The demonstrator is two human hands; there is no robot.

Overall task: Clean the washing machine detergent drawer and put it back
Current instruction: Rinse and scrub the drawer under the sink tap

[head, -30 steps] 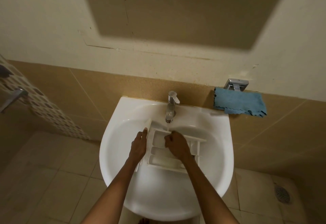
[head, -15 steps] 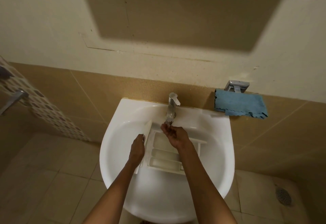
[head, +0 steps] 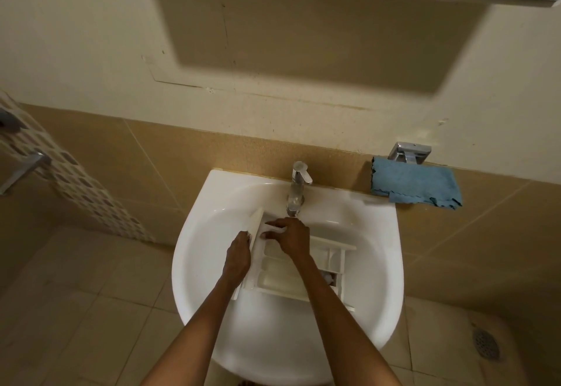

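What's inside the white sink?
The detergent drawer lies in the sink, under the tap. The left hand holds its front panel; the right hand touches its compartments. The sink's bottom beneath drawer and arms is hidden.

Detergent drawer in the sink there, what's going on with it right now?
A person is cleaning a white detergent drawer in the white basin, under the tap. The left hand holds the drawer's front panel, steadying it. The right hand, fingers spread, reaches over the compartment nearest the tap. I cannot tell whether water is running. A blue cloth hangs on the wall to the right, untouched. The drawer is not yet put back.
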